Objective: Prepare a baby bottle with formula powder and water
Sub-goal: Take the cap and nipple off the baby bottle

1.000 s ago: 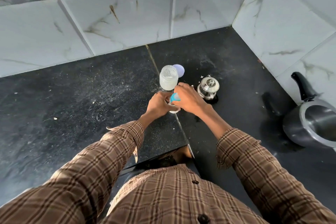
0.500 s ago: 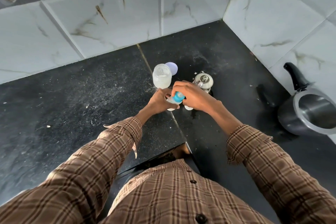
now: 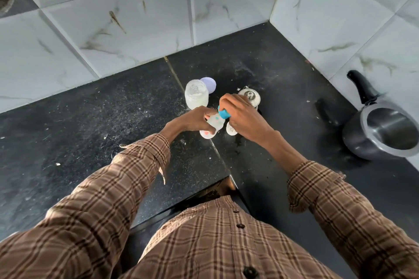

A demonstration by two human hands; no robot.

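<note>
A small translucent baby bottle [image 3: 215,123] with coloured dots is tilted above the black counter [image 3: 90,124]. My left hand [image 3: 192,120] grips its body. My right hand [image 3: 243,118] is closed over the bottle's blue collar [image 3: 224,114] at the top. Just behind stands an open clear jar [image 3: 196,97] holding white powder, with its pale lilac lid [image 3: 209,84] lying behind it. A small white cap [image 3: 231,130] shows under my right hand. A white round piece [image 3: 205,134] lies below the bottle.
A small steel kettle [image 3: 250,96] with a lid stands right behind my right hand. A steel pressure cooker [image 3: 383,131] with a black handle sits at the right by the tiled wall. The counter's front edge runs near my body.
The bottle has risen off the counter and tilted more, so its dotted body now shows. Both hands stay on it, with the right hand still over the blue collar.
</note>
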